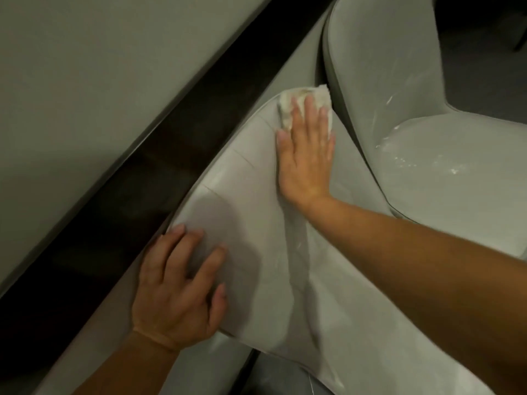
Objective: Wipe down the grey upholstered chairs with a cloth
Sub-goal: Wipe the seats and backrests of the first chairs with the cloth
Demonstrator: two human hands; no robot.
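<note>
The right hand (306,149) lies flat, fingers stretched and together, on the upper part of the backrest of the near grey chair (256,212). Under its fingertips it presses a small white cloth (288,109), crumpled, against the top rim of the backrest at the far end; the grip is open, the palm only pushes down on the cloth and does not close around it. The left hand (182,289) rests on the near end of the same backrest, fingers spread over the upholstery and the edge of the hand at the rim, so this grip is also open and holds nothing. Just beside the cloth stands a second grey chair (399,95), its backrest nearly touching the first one; on its seat and inner back there are pale shiny streaks. To the left of the chairs runs a pale surface (85,95) with a dark edge band along it.
</note>
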